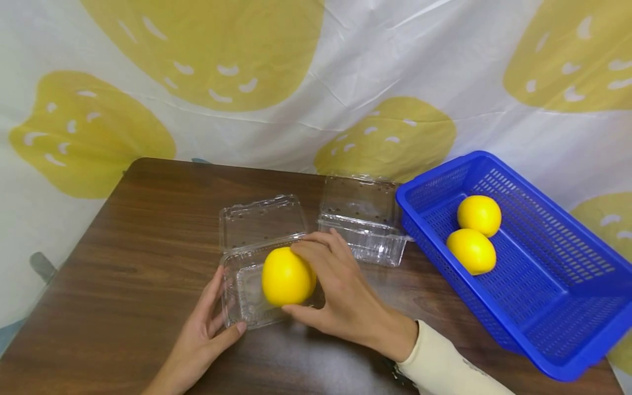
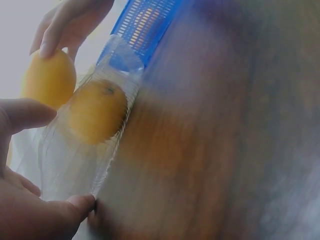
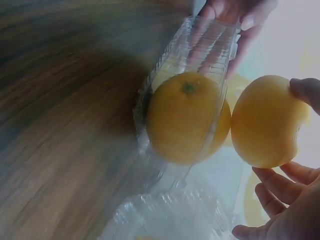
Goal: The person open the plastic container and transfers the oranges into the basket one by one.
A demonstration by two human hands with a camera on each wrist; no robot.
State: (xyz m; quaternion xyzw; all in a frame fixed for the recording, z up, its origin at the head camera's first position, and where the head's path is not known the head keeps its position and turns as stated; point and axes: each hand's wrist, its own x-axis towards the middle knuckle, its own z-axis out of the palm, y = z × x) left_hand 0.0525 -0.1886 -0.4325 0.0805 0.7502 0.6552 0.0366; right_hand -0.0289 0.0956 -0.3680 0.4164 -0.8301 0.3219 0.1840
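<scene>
My right hand (image 1: 348,291) holds a yellow-skinned orange (image 1: 285,277) between thumb and fingertips, over the right half of a clear plastic clamshell box (image 1: 242,299). Another orange (image 3: 182,120), its green stem end showing in the right wrist view, sits inside that box; in the head view the held one mostly hides it. The two fruits overlap closely in both wrist views. At the box's left end, my left hand (image 1: 202,334) grips the near corner, thumb on the front rim and fingers along the side. The box's lid (image 1: 261,225) lies folded back, away from me.
Behind and to the right stands a second clear clamshell box (image 1: 365,236), lid raised. A blue perforated basket (image 1: 538,329) at the right contains two more oranges (image 1: 476,233). The brown wooden table (image 1: 123,263) ends at a white curtain (image 1: 370,55) with yellow fruit prints.
</scene>
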